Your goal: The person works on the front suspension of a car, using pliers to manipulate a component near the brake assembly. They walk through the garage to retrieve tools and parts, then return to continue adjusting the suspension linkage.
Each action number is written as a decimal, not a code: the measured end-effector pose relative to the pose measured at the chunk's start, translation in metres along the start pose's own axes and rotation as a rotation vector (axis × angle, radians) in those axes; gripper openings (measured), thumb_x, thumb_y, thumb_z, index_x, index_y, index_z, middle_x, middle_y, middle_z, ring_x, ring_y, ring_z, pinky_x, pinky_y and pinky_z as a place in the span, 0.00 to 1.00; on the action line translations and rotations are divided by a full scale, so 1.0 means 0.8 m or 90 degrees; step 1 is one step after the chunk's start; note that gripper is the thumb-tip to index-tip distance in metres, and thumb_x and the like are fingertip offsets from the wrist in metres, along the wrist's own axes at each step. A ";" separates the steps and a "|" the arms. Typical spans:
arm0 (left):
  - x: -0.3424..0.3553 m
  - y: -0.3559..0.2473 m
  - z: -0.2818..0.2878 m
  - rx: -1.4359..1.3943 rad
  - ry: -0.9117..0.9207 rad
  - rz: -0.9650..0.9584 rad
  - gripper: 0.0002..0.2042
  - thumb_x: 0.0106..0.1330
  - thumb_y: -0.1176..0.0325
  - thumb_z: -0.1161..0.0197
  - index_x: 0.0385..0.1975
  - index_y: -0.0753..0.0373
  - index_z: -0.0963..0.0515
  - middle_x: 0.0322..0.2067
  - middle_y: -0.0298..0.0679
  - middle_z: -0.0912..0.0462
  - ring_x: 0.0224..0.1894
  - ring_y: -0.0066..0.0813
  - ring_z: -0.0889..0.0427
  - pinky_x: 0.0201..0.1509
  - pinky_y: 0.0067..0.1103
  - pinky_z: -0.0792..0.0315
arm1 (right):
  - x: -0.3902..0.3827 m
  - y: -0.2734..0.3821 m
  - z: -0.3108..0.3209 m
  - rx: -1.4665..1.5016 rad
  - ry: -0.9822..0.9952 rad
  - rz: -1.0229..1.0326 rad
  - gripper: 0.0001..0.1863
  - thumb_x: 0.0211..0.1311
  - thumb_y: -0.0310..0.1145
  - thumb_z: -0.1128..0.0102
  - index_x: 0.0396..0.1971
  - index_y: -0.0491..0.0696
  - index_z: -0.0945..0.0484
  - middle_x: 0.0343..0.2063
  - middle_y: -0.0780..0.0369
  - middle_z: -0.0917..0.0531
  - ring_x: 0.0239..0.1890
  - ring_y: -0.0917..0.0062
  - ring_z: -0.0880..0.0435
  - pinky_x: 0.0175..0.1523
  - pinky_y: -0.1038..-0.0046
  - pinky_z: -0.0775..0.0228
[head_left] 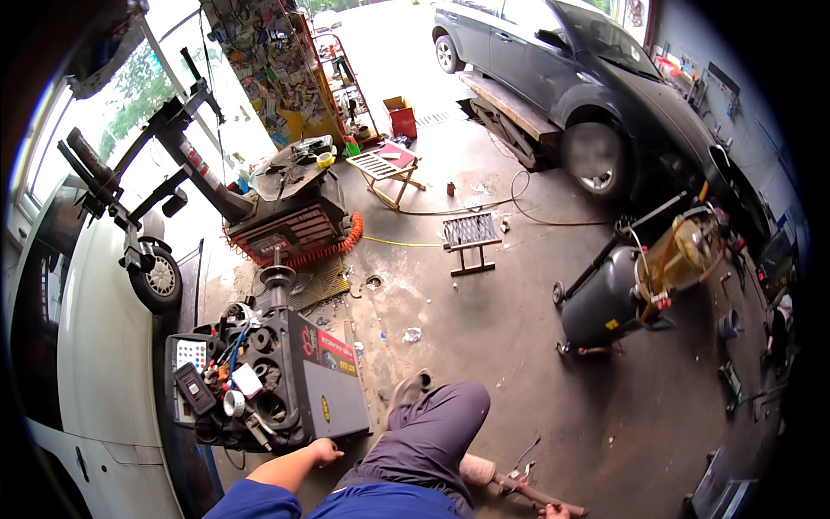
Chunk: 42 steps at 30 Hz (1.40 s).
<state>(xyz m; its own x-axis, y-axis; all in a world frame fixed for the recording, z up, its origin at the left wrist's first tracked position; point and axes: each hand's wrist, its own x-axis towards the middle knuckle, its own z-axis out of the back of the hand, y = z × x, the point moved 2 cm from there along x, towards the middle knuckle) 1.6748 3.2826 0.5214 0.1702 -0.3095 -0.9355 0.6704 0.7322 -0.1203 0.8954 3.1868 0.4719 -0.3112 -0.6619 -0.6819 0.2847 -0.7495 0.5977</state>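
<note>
My left hand [323, 451] hangs beside a wheel balancer [333, 389], its fingers curled in and nothing showing in them. At the lower edge, my right hand [555, 512] is partly cut off by the picture's rim. Its fingers close round the end of a rusty exhaust pipe [536, 495] with a thicker canister section, which passes behind my leg on the right. Sockets, a handheld device [194, 387], a roll of tape [233, 402] and several cones crowd the balancer's top tray.
A tyre changer [290, 221] stands ahead on the left, near a white vehicle [108, 346]. A dark car [553, 69] rests on a lift at the far right. A wheeled oil drainer [605, 294], a small stand [471, 233], a folding stool [389, 169] and hoses occupy the floor.
</note>
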 end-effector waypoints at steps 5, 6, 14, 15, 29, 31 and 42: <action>0.097 -0.062 0.061 0.036 0.003 0.058 0.25 0.73 0.42 0.42 0.39 0.62 0.12 0.26 0.47 0.13 0.30 0.42 0.12 0.40 0.34 0.19 | 0.117 0.423 -0.036 -0.096 0.009 0.230 0.06 0.72 0.26 0.42 0.44 0.43 0.24 0.30 0.63 0.17 0.31 0.80 0.16 0.32 0.77 0.23; 0.131 -0.089 0.078 0.017 0.010 0.078 0.26 0.72 0.42 0.42 0.41 0.61 0.12 0.27 0.48 0.12 0.31 0.43 0.12 0.41 0.34 0.19 | 0.134 0.513 -0.055 -0.109 0.009 0.279 0.06 0.71 0.26 0.42 0.45 0.42 0.23 0.31 0.63 0.17 0.32 0.80 0.16 0.33 0.77 0.22; 0.351 -0.386 0.367 0.009 -0.088 0.002 0.23 0.68 0.45 0.40 0.47 0.59 0.13 0.47 0.49 0.13 0.53 0.49 0.15 0.58 0.40 0.22 | 0.416 0.857 -0.271 -0.298 0.111 0.429 0.08 0.69 0.27 0.38 0.44 0.42 0.20 0.30 0.62 0.14 0.31 0.81 0.15 0.36 0.77 0.22; 0.348 -0.444 0.420 -0.013 -0.160 -0.069 0.22 0.68 0.46 0.39 0.44 0.60 0.13 0.45 0.49 0.12 0.51 0.51 0.15 0.56 0.41 0.22 | 0.427 0.873 -0.278 -0.295 0.129 0.426 0.07 0.69 0.27 0.38 0.43 0.42 0.20 0.29 0.62 0.14 0.30 0.81 0.16 0.36 0.77 0.22; 0.370 -0.831 0.831 -0.115 -0.244 -0.136 0.17 0.70 0.53 0.37 0.42 0.60 0.13 0.43 0.47 0.11 0.51 0.44 0.14 0.57 0.35 0.23 | 0.708 1.139 -0.251 0.060 0.120 0.163 0.05 0.74 0.30 0.44 0.43 0.45 0.23 0.27 0.60 0.15 0.18 0.80 0.21 0.23 0.77 0.29; 0.395 -0.841 0.843 -0.088 -0.207 -0.059 0.17 0.70 0.53 0.38 0.37 0.60 0.11 0.32 0.46 0.10 0.36 0.42 0.11 0.46 0.35 0.19 | 0.790 1.156 -0.252 0.052 0.117 0.116 0.06 0.75 0.32 0.45 0.45 0.46 0.24 0.27 0.60 0.15 0.18 0.79 0.21 0.22 0.76 0.28; 0.427 -0.979 0.924 -0.187 -0.174 0.132 0.21 0.71 0.50 0.37 0.52 0.59 0.15 0.52 0.47 0.14 0.56 0.47 0.16 0.61 0.38 0.24 | 1.030 1.438 -0.293 -0.027 0.201 0.029 0.07 0.75 0.35 0.45 0.43 0.47 0.27 0.26 0.58 0.15 0.20 0.74 0.18 0.21 0.71 0.26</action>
<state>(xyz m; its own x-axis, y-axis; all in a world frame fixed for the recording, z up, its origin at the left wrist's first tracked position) 1.7419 2.1546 0.5418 0.4899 -0.2576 -0.8328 0.3746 0.9248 -0.0657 1.1791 1.7810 0.4981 -0.0028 -0.6543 -0.7562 0.3310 -0.7142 0.6167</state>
